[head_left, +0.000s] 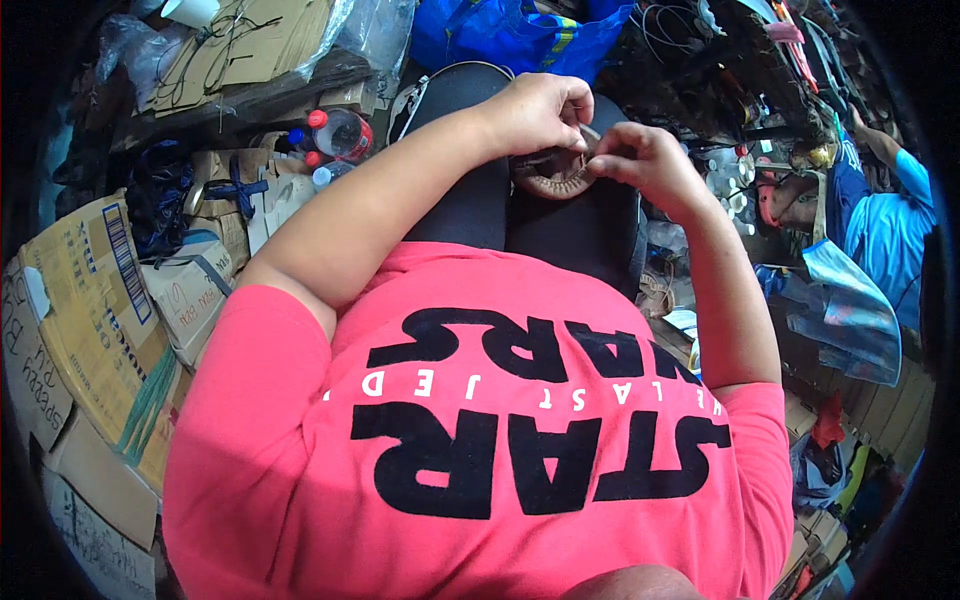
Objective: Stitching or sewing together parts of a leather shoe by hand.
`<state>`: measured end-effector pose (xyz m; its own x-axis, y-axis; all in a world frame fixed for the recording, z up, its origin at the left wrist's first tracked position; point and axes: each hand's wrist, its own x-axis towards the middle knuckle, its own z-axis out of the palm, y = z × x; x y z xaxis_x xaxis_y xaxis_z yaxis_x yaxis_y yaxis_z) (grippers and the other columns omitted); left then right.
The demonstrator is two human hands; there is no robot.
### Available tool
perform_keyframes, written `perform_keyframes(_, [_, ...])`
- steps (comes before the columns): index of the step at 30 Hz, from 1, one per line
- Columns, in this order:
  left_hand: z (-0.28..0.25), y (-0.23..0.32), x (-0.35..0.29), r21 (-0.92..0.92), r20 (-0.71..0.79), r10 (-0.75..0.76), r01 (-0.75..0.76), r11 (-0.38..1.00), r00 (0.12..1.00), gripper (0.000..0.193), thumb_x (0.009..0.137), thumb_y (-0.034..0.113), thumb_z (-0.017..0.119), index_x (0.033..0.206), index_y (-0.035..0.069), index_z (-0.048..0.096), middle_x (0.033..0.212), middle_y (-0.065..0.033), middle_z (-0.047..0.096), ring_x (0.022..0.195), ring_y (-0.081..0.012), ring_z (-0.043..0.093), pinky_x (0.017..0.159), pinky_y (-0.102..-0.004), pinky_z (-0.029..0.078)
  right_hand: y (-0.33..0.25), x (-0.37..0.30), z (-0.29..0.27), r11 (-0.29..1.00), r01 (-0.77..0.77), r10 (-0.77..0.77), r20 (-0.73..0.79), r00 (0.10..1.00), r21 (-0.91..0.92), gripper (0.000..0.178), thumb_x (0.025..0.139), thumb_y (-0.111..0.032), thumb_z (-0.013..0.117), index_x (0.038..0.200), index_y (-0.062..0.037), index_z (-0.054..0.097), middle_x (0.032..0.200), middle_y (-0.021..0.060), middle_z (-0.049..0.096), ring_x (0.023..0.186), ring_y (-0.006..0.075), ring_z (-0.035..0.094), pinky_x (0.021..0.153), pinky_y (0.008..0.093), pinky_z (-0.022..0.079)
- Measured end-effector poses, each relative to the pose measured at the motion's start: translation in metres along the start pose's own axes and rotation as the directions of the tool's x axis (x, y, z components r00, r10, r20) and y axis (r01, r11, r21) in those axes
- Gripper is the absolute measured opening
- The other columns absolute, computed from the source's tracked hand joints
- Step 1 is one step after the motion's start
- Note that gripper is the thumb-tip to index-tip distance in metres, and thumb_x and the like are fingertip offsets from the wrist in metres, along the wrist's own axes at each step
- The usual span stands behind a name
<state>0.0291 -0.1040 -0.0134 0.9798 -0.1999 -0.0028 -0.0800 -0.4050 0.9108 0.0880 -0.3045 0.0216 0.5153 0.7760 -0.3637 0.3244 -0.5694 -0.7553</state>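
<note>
My right fingers (607,166) pinch the brown, curved shoe piece (556,187), with its bumpy edge, over my dark legs (470,205) at one o'clock. My left fingers (572,138) bend close together beside it; I can't tell if they grip it. A shiny blue bag (490,45) sits at twelve, a clear bottle (345,132) at eleven, cardboard (95,300) at nine.

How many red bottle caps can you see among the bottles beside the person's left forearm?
2. The upper red cap tops a clear bottle; the lower red cap lies just below it in the picture. Others may be hidden.
</note>
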Motion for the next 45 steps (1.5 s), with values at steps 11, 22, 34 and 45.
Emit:
perform_keyframes(11, [0.002,-0.001,-0.029,0.326,-0.025,0.253,-0.231,0.917,0.967,0.012,0.077,0.008,0.060,0.088,0.004,0.059,0.083,-0.0133,0.060,0.082,-0.0312,0.060,0.074,-0.0378,0.048,0.044,-0.005,0.021,0.972,0.189,-0.235,-0.544,0.806,-0.139,0.021,0.079,-0.019,0.071,0.088,-0.0026,0.063,0.092,0.0082,0.055,0.085,0.0212,0.054,0.078,0.0303,0.044])
perform_keyframes(22, [-0.004,0.030,-0.027,-0.975,-0.120,-0.203,-0.077,0.206,0.972,0.039,0.098,0.036,0.040,0.074,0.009,0.054,0.074,-0.0050,0.060,0.058,-0.0140,0.048,0.071,-0.0326,0.045,0.044,-0.010,0.026,-0.504,0.238,0.126,-0.201,0.971,0.830,0.046,0.098,-0.040,0.039,0.063,-0.0107,0.042,0.057,-0.0023,0.033,0.055,0.0132,0.036,0.070,0.0323,0.041])
perform_keyframes(34, [-0.116,-0.045,-0.074,0.283,-0.194,-0.106,0.159,0.946,0.975,0.028,0.089,0.024,0.058,0.109,0.005,0.065,0.096,-0.0066,0.063,0.089,-0.0147,0.059,0.081,-0.0301,0.048,0.110,-0.075,-0.033,0.875,-0.211,0.336,-0.234,0.912,0.435,0.036,0.089,-0.022,0.061,0.117,-0.0014,0.057,0.095,0.0088,0.062,0.083,0.0170,0.059,0.078,0.0304,0.044])
perform_keyframes(45, [-0.001,0.017,-0.053,0.544,0.162,0.173,-0.234,0.806,0.972,0.021,0.073,0.025,0.070,0.082,0.007,0.065,0.094,-0.0119,0.057,0.085,-0.0315,0.061,0.074,-0.0412,0.050,-0.032,0.044,-0.033,0.964,0.001,0.027,0.105,0.994,-0.264,0.031,0.085,-0.026,0.066,0.105,-0.0032,0.064,0.081,-0.0007,0.060,0.076,0.0086,0.052,0.065,0.0250,0.042])
